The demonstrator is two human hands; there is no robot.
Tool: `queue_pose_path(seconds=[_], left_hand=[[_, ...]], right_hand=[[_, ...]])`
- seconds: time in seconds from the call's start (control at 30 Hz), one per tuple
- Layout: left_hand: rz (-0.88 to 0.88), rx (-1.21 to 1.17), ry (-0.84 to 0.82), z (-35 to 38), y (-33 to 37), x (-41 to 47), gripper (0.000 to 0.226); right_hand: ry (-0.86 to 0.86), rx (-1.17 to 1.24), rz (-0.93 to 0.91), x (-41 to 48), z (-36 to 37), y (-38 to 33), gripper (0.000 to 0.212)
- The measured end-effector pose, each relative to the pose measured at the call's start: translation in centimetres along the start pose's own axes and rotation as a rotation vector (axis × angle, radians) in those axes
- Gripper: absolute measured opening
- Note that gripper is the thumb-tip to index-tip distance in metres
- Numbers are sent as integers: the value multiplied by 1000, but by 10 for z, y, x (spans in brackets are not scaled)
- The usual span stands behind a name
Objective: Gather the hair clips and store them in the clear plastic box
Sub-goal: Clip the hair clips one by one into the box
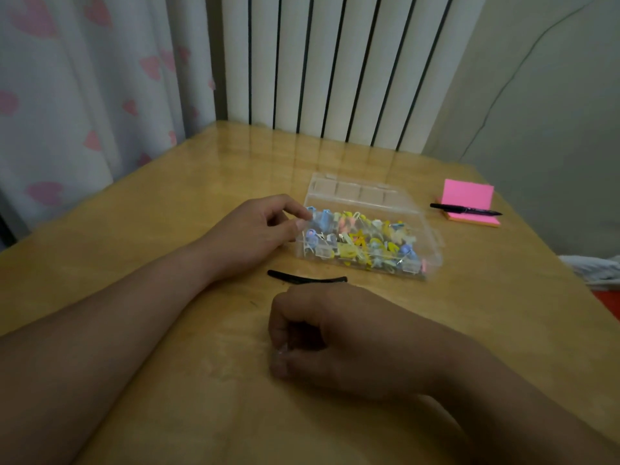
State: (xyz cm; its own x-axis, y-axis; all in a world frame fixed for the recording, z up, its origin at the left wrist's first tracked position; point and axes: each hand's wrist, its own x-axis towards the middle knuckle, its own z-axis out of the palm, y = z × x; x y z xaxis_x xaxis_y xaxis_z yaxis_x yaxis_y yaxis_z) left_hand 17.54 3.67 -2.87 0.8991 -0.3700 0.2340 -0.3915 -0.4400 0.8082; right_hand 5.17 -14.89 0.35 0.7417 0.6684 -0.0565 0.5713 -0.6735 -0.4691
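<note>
Left hand [248, 233] pinches the left edge of the box [362, 193], which is full of clips [359, 241]. A black clip [307, 277] lies between the hands. Right hand [339, 333] is curled nearest; I cannot tell if it holds anything.

Dim, soft focus, tabletop [255, 156] glare, wide-angle bending at edges

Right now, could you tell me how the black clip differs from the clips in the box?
The black clip is long, slim and dark; the boxed clips are small and brightly coloured. The black clip lies alone on the table; the boxed clips are heaped inside the clear box. Both are hair clips.
</note>
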Motion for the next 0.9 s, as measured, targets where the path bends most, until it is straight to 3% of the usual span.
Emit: queue_pose_path(seconds=[0.13,0.43,0.63,0.73,0.9], left_hand=[[8,-13,-2,0,-1,0,16],[32,-46,-2,-1,-5,2,16],[16,-73,13,1,-10,5,23],[13,-75,10,1,-11,6,22],[10,-72,12,0,-11,6,18]], right_hand=[[85,108,31,1,-2,11,14],[513,429,90,0,-9,35,11],[891,388,267,-5,-46,60,12],[876,317,377,1,-62,72,6],[672,177,480,32,-63,74,8]])
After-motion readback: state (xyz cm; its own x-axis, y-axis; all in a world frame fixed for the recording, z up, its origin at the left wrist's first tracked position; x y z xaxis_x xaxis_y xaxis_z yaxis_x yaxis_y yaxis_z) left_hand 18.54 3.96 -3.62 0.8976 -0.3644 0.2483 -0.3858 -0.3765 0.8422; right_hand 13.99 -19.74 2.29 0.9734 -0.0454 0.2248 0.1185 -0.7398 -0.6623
